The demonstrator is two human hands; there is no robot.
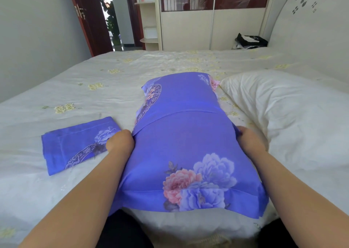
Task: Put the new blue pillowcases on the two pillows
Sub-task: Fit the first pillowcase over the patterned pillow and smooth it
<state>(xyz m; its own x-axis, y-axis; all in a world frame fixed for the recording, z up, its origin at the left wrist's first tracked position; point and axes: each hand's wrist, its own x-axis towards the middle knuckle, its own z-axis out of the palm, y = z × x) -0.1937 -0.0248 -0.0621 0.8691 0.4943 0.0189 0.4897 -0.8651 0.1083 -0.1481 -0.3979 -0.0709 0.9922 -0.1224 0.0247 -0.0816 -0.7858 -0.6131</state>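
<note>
A pillow in a blue flowered pillowcase [181,134] lies lengthwise on the bed in front of me. My left hand [120,143] grips its left side at the case's overlapping flap, fingers tucked under the fabric. On the opposite side my right hand [250,141] grips the pillow's right edge, fingertips hidden in the cloth. A second blue pillowcase [75,145] lies folded flat on the bed to the left. A bare white pillow [283,111] rests to the right, beside the covered one.
The bed [132,74] wears a white cover with yellow flowers. A headboard [309,21] stands at the right, a black bag [251,40] behind the bed. A wardrobe [207,28] and an open door [90,17] stand beyond.
</note>
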